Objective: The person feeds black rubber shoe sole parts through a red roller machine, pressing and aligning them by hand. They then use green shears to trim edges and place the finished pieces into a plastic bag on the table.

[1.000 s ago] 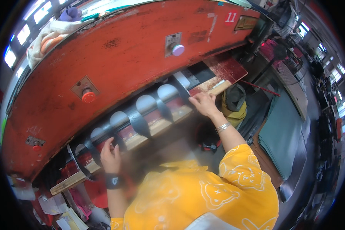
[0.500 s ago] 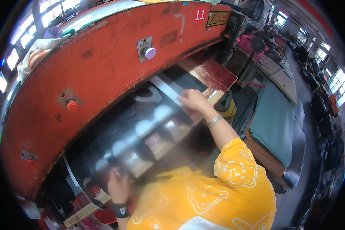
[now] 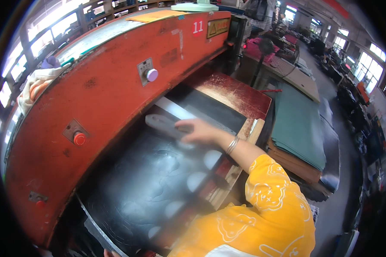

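Note:
A black glossy sheet (image 3: 146, 171) lies on the bed of a red press, with a row of pale rounded shapes (image 3: 197, 181) along its near edge. My right hand (image 3: 196, 130) reaches over the sheet's far right part, fingers curled on a grey, elongated, rounded cutting die (image 3: 165, 125), which is smeared by motion. Beyond it a pale metal strip (image 3: 173, 108) crosses the bed. Of my left hand (image 3: 111, 254) only a few fingertips show at the lower edge, beside a thin metal bar (image 3: 99, 233); the rest is out of the picture.
The press's red beam (image 3: 107, 90) spans the far side, carrying a red button (image 3: 79, 138) and a purple knob (image 3: 152, 75). Wooden strips (image 3: 227, 182) edge the bed's near side. A worn dark-red board (image 3: 240, 94) and stacked green sheets (image 3: 298, 128) are at the right.
My right hand has moved left from the metal strip onto the cutting die. My left hand has dropped to the lower edge, mostly out of view. The view has shifted, and the black sheet shows more fully.

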Motion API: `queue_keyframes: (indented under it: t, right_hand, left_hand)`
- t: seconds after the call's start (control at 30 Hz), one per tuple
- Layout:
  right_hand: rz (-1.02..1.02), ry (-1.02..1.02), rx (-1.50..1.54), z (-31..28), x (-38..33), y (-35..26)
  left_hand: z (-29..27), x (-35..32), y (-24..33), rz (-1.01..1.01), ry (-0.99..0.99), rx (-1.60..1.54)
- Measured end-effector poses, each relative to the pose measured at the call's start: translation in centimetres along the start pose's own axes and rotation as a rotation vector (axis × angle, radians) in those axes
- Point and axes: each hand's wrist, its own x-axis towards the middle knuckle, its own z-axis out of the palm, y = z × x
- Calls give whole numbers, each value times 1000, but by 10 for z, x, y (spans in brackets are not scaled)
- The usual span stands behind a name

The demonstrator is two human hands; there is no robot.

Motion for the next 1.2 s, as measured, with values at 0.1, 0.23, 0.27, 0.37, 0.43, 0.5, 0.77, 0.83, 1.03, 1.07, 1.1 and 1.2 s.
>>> queue_keyframes:
  t: [0.1, 0.23, 0.27, 0.37, 0.43, 0.5, 0.77, 0.83, 1.03, 1.07, 1.1, 1.2]
  right_hand:
    - [45, 96, 132, -36, -22, 0]
    - [134, 335, -248, -74, -53, 35]
    - [128, 402, -331, -79, -57, 45]
    - [119, 531, -824, -77, -67, 67]
    - [109, 587, -1103, -77, -76, 70]
    - [103, 535, -976, -84, -89, 65]
    - [308, 136, -9, -68, -171, 56]
    - [381, 5, 41, -70, -195, 51]
    - [366, -305, -47, -86, -218, 46]
    - [262, -272, -78, -82, -211, 47]
    - [154, -241, -109, -76, -198, 50]
    - [178, -288, -310, -68, -180, 44]
  left_hand:
    - [-34, -25, -9, -51, 73, 122]
    - [-49, -63, -3, -313, -99, -3]
    - [-47, -71, 2, -334, -150, -68]
    - [-35, -83, 13, -367, -140, -65]
    - [-26, -80, 15, -383, -142, -126]
    - [-17, -68, 7, -204, -65, -150]
    - [-12, -9, -49, -46, -264, 84]
    - [-24, -20, -40, -83, -237, -16]
    - [-26, -28, -9, -329, -277, 391]
    - [-11, -23, -11, -78, -185, 145]
    - [-8, -18, -10, 10, -213, 326]
    - [-3, -16, -9, 84, -223, 356]
